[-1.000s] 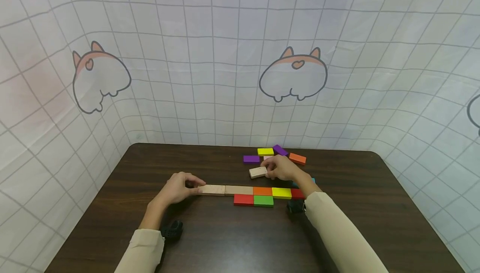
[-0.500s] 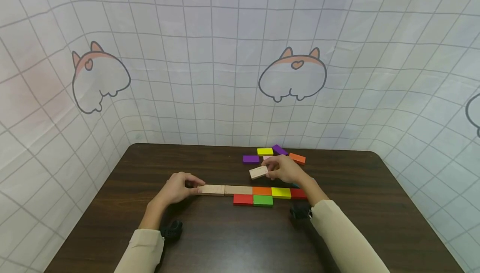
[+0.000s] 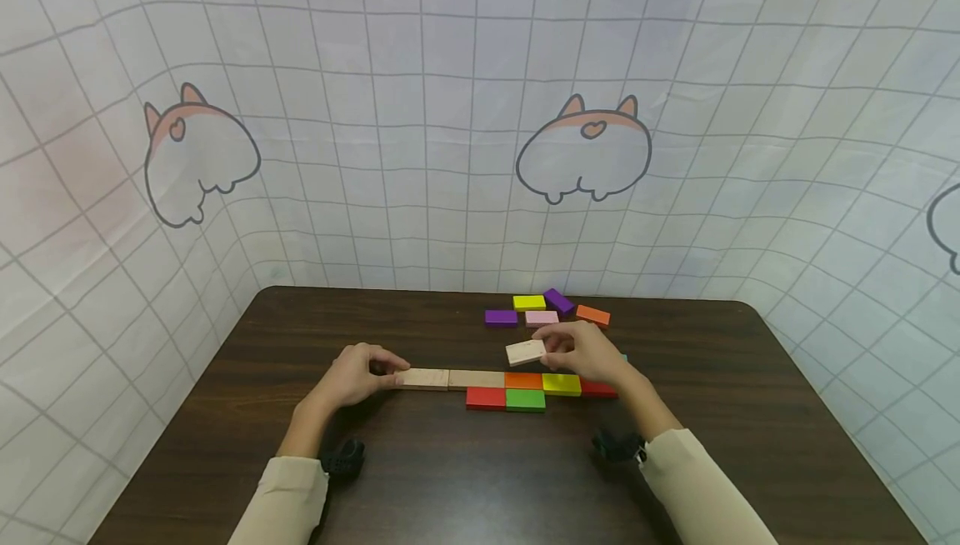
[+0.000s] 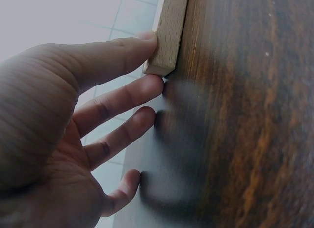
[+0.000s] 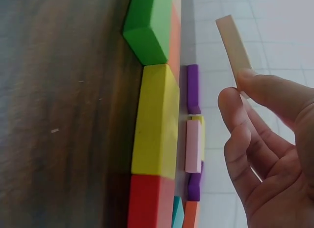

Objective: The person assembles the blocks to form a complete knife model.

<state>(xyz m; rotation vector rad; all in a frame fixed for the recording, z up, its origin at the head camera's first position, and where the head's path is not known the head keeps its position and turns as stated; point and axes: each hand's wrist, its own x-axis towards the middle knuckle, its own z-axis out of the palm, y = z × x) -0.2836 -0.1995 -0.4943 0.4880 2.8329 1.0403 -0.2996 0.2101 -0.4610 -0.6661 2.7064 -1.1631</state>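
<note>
My left hand (image 3: 362,374) pinches the end of a plain wooden block (image 3: 424,378) lying flat at the left end of a row. In the left wrist view its thumb (image 4: 142,43) lies against that block (image 4: 169,39). Right of it come a second plain block (image 3: 476,379), then orange (image 3: 523,381), yellow (image 3: 561,384) and red (image 3: 598,387) ones. In front of this row lie a red block (image 3: 486,398) and a green block (image 3: 525,400), side by side. Above the table, behind the row, my right hand (image 3: 585,349) holds another plain wooden block (image 3: 526,352) between thumb and fingers.
Loose blocks lie at the back of the dark wooden table (image 3: 450,478): purple (image 3: 501,318), yellow (image 3: 529,302), pink (image 3: 542,318) and orange (image 3: 593,315) among them. A teal block (image 5: 176,212) shows behind the red one. A white gridded curtain (image 3: 420,237) surrounds the table.
My right hand has drawn slightly right and toward me with its block, and the pink block behind is now fully uncovered. My left hand stays where it was.
</note>
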